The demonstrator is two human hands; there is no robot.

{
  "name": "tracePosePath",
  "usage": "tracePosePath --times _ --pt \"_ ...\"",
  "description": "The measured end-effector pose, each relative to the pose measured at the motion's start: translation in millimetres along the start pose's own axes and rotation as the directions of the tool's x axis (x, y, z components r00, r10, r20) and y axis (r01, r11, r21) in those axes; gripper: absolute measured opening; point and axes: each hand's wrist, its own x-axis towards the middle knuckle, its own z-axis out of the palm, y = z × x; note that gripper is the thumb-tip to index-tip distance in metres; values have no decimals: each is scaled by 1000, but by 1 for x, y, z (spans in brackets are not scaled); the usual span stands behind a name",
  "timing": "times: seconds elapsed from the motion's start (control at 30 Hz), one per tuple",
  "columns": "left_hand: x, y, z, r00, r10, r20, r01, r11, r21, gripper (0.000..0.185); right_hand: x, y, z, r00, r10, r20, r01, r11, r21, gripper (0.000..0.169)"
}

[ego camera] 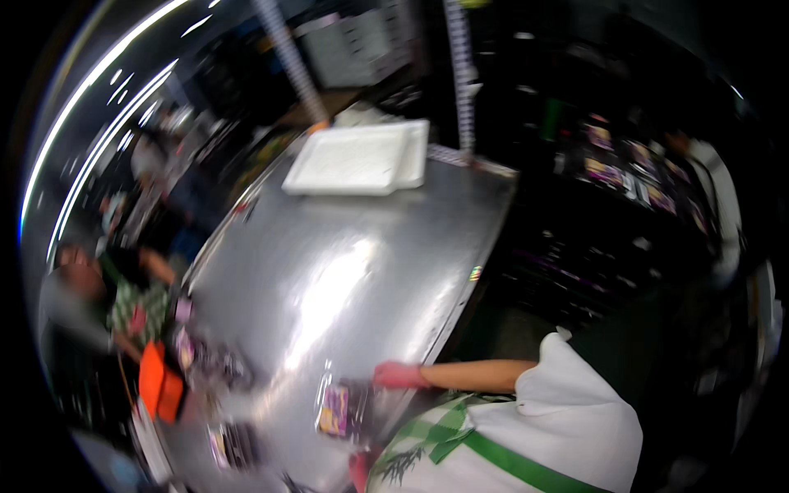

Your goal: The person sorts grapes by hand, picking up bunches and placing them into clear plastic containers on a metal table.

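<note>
My right hand [399,375] wears a pink glove and reaches over a shiny metal table [259,271] from the right. Its fingers look curled beside the upper corner of a clear plastic package [336,410] with a purple and yellow label and dark contents. Blur hides whether they touch it. My left hand [357,471], also in pink, shows only in part at the bottom, mostly behind the bib of my green checked apron [447,425]. Farther left lies a second clear package [229,445]. Several more packages [212,363] are grouped above it.
White trays [348,161] overlap at the table's far end, near two upright posts [459,74]. At left, a co-worker [135,302] in a checked apron stands by an orange object [160,382]. Another person [718,197] stands at right near labelled packages [641,166].
</note>
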Motion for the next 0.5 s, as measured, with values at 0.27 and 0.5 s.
tracePosePath --times 0.27,0.5 --pt "-77 -15 -7 970 102 -221 -145 972 -187 20 -20 -101 17 959 51 278 -93 986 141 8" --pt "-170 -82 -12 834 217 -508 -482 736 -475 20 -26 -102 108 739 134 660 49 967 -251 16"
